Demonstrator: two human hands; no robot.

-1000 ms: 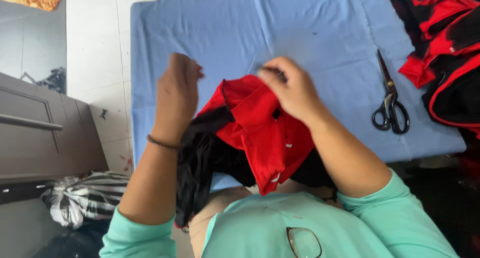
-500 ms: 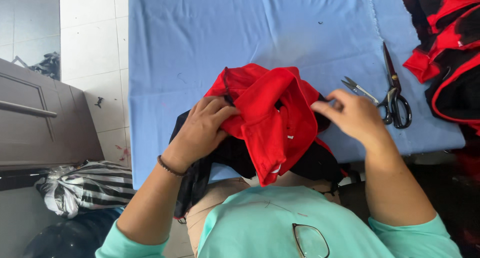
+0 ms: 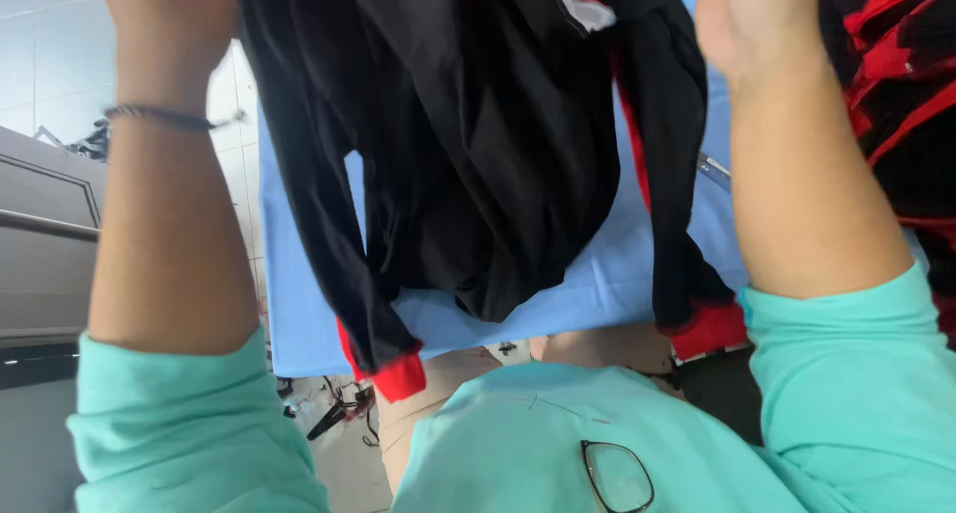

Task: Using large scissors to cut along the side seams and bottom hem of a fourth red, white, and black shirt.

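A black garment (image 3: 478,144) with red cuffs and red trim hangs in the air in front of me, held up by both hands. My left hand (image 3: 169,5) grips it at the upper left, partly cut off by the frame's top edge. My right hand (image 3: 742,20) grips it at the upper right. Its two sleeves dangle down; one red cuff (image 3: 398,377) hangs at the lower left, the other (image 3: 709,329) at the lower right. Behind it lies the blue-covered table (image 3: 597,284).
A pile of red and black clothes (image 3: 896,95) sits at the table's right. A grey cabinet (image 3: 45,244) stands at left on the tiled floor. Thread scraps lie on the floor under the table (image 3: 334,413). Glasses (image 3: 617,476) hang on my teal shirt.
Both hands have risen from the table, lifting the bunched red and black garment high so it now hangs open. The scissors are now hidden behind the cloth and my arm.
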